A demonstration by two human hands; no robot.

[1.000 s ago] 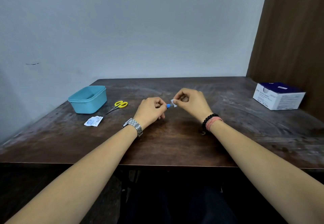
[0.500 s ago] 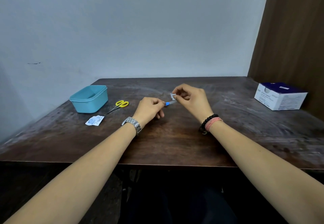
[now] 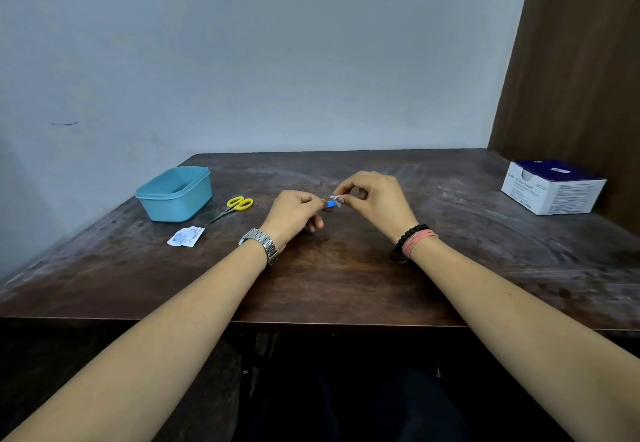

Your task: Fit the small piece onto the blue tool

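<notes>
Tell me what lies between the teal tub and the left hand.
In the head view, yellow-handled scissors lie between the teal tub and the left hand.

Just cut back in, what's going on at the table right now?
A person works over the dark wooden table. The left hand pinches a small blue piece, and the right hand pinches a small white scrap against its tip. Both are held just above the tabletop. To the left sit a teal tub, yellow-handled scissors and an opened white packet; a white-and-blue box sits far right.
</notes>
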